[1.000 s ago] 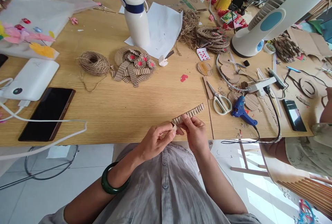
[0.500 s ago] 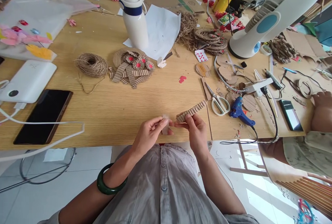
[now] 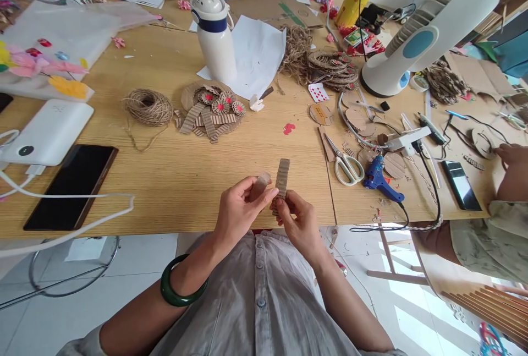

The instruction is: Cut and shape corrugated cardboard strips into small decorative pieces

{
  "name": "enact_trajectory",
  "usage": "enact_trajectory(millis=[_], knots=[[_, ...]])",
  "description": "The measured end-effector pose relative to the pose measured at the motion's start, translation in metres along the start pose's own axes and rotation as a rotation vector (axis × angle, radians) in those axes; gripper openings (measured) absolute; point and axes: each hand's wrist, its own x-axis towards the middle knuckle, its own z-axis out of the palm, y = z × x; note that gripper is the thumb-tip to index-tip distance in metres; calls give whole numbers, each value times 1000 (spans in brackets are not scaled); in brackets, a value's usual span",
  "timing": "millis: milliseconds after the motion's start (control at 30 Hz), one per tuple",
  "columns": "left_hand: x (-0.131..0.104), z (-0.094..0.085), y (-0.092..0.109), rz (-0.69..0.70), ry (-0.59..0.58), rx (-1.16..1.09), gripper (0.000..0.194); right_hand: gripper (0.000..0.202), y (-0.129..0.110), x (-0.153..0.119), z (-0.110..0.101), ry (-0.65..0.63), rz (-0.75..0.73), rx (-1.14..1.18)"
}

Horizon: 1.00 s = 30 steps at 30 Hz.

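Note:
Just above the table's front edge, my right hand [image 3: 300,224] pinches a strip of corrugated cardboard [image 3: 282,175] that stands nearly upright between thumb and fingers. Close beside it, my left hand [image 3: 237,210] is closed on a smaller, smooth brown piece of cardboard [image 3: 260,185]; its thumb tip reaches over to the corrugated strip. Farther back lies a round cardboard piece [image 3: 212,105] decorated with corrugated strips and curled flowers with red centres. A ball of twine [image 3: 148,107] rests left of it.
To the right lie scissors [image 3: 348,168], a blue glue gun [image 3: 383,180] and a power strip [image 3: 408,140]. A white bottle [image 3: 214,42] and a white fan [image 3: 424,37] stand at the back. A phone [image 3: 70,186] and power bank [image 3: 49,131] are left. Another person's hand [image 3: 513,155] is at far right.
The corrugated strip has turned from slanting rightward to nearly upright. My right hand has shifted left, and my left thumb has come against the strip.

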Motion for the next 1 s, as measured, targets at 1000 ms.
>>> enact_trajectory(millis=[1000], knots=[[13,1,-8,-169,-95,-450,26,22,4,1,-33,278,-76,-135]])
